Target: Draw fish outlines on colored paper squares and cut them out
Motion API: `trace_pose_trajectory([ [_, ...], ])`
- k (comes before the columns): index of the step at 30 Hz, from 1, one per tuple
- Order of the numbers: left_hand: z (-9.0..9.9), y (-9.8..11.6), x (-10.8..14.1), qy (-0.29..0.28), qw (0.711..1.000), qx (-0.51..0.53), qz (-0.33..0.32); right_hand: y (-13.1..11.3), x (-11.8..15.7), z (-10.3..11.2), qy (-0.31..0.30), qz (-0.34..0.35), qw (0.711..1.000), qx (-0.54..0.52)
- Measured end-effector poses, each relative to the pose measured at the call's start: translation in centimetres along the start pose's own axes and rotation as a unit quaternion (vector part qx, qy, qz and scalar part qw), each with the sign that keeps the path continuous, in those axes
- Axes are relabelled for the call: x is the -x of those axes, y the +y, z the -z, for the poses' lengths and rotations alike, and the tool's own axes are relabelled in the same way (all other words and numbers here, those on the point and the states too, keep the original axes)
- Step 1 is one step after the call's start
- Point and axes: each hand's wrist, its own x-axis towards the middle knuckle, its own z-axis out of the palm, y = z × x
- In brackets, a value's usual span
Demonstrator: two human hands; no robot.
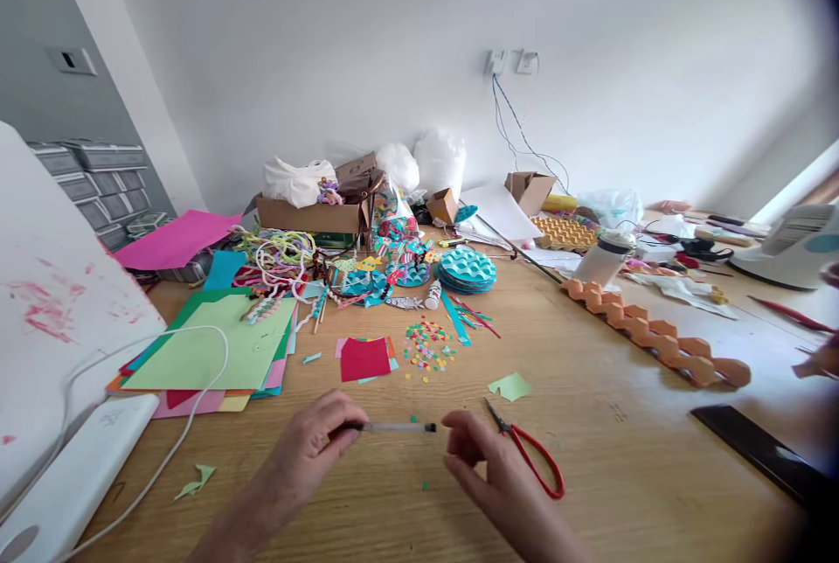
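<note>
Between thumb and fingers, my left hand (326,436) grips one end of a pen (397,427) with a clear barrel and dark ends. The pen lies level, pointing right. Just off its far end is my right hand (478,458), thumb and fingers apart with nothing in them. Red-handled scissors (541,462) lie beside my right hand, blades toward the light green paper scrap (511,385). Beyond the pen are small coloured paper dots (429,344) and a little stack of cut paper squares topped by a red one (365,359).
Coloured paper sheets (216,344) and a white power strip (108,458) with a cable are at left. Blue wavy discs (467,270) are stacked at the back. An orange egg-carton strip (648,331) and a dark flat object (753,449) lie right. Another person's hand (819,362) shows at the right edge.
</note>
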Motion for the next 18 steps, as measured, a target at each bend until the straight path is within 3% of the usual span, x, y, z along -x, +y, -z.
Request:
trace_pose_trajectory([
  [2,-0.6,0.8,0.0,-0.018,0.999,0.028,0.033,-1.4,-0.5,-2.1,-0.022,0.033,0.982,-0.187],
  [4,-0.9,1.3,0.1,-0.027,0.995,0.049,0.083,-2.4,-1.1,-3.7,-0.024,0.057,0.935,-0.348],
  [6,-0.9,1.5,0.1,-0.032,0.989,0.072,0.125,-3.2,-1.9,-4.6,-0.058,0.051,0.884,-0.462],
  [8,-0.8,1.6,0.1,-0.037,0.985,0.093,0.142,-3.7,-2.6,-4.8,-0.095,0.042,0.856,-0.506],
  [13,0.2,0.8,0.5,-0.06,0.99,0.069,0.106,-4.8,-3.6,-4.5,-0.18,0.059,0.9,-0.392],
  [15,1.0,-0.2,0.5,-0.032,0.995,0.005,0.094,-4.8,-3.9,-3.9,-0.143,0.072,0.921,-0.355],
  [18,2.2,-2.1,0.0,-0.03,0.976,-0.172,0.127,-4.5,-5.2,-2.8,-0.012,0.102,0.956,-0.274],
])
